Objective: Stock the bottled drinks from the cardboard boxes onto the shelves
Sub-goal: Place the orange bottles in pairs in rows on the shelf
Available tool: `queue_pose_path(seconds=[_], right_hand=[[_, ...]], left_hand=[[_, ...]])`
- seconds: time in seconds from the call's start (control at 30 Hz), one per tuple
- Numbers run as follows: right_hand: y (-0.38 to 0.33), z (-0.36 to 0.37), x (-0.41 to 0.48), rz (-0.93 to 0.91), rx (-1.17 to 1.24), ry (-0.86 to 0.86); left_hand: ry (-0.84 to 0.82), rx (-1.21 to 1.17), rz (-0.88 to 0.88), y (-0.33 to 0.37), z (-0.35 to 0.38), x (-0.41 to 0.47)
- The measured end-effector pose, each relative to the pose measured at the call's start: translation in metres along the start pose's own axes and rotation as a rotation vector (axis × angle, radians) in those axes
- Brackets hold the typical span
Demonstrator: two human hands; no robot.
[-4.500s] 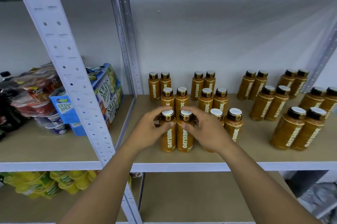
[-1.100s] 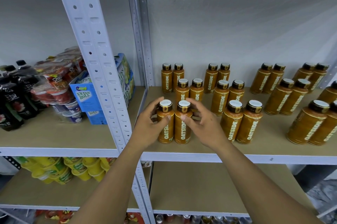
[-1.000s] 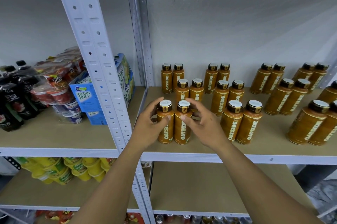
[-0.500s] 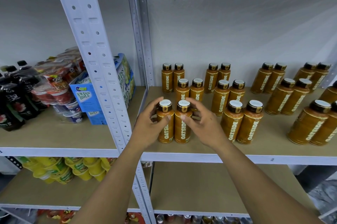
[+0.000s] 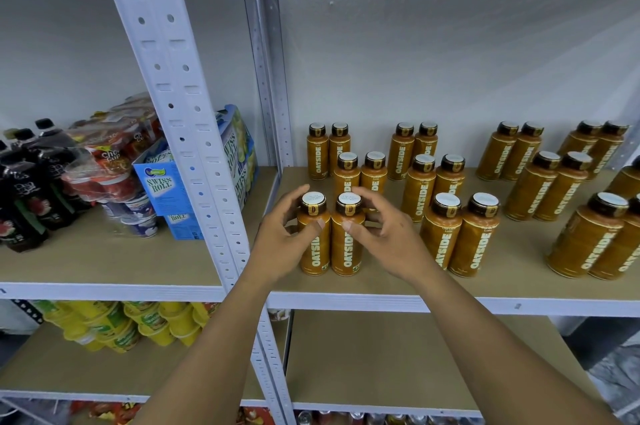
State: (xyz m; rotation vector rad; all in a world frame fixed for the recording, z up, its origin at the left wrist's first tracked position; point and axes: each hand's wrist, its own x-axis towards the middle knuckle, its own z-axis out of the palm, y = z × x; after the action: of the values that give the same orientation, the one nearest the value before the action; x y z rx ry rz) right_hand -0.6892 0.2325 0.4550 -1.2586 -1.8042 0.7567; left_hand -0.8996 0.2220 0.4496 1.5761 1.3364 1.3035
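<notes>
Over the last second we see almost nothing move: both hands stay cupped round the same front pair of bottles, and the rows behind stand where they stood. The left hand (image 5: 280, 237) grips the left front bottle (image 5: 314, 251), thumb pressed flat on its shoulder and fingers curled round the far side below the cap. The right hand (image 5: 384, 237) holds the right front bottle (image 5: 347, 251) in the mirrored way, thumb tip on the shoulder, fingers arched behind the cap. The two bottles stand upright and touch side by side, near the front edge of the shelf board (image 5: 391, 281), a matte tan panel edged by a white metal rail (image 5: 346, 301).

Each bottle is a smooth cylinder with a rounded shoulder, wrapped in a glossy mustard-orange sleeve with white vertical lettering, and closed by a dark ribbed cap with a flat white top. Behind them we count further pairs (image 5: 360, 175) receding to the rough white wall, and three more columns of pairs (image 5: 460, 237) to the right.

A perforated white steel upright (image 5: 180, 113) splits the bays. In the left bay sit a blue cardboard Swiss roll box (image 5: 162, 196), shrink-wrapped red cups (image 5: 107, 168) and dark plastic bottles (image 5: 24, 189). On the shelf below are stacked yellow tubs (image 5: 114, 324).
</notes>
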Motion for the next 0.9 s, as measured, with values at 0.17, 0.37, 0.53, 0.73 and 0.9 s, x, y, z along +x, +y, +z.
queue_pose_path(seconds=[0.17,0.37,0.53,0.73,0.9], right_hand=[[-0.01,-0.01,0.005,-0.015,-0.005,0.026],[-0.035,-0.04,0.029,-0.103,-0.094,0.095],[-0.047,-0.079,0.066,-0.107,-0.219,0.101],[-0.041,-0.112,0.116,-0.042,-0.39,-0.013],[-0.024,-0.119,0.144,0.029,-0.466,-0.197]], left_hand=[[0.067,-0.074,0.023,0.018,-0.001,0.008],[0.102,-0.057,0.081,0.056,-0.005,0.035],[0.025,0.071,0.15,0.085,0.001,0.07],[-0.164,0.261,0.168,0.102,0.018,0.117],[-0.307,0.402,0.059,0.077,0.028,0.147]])
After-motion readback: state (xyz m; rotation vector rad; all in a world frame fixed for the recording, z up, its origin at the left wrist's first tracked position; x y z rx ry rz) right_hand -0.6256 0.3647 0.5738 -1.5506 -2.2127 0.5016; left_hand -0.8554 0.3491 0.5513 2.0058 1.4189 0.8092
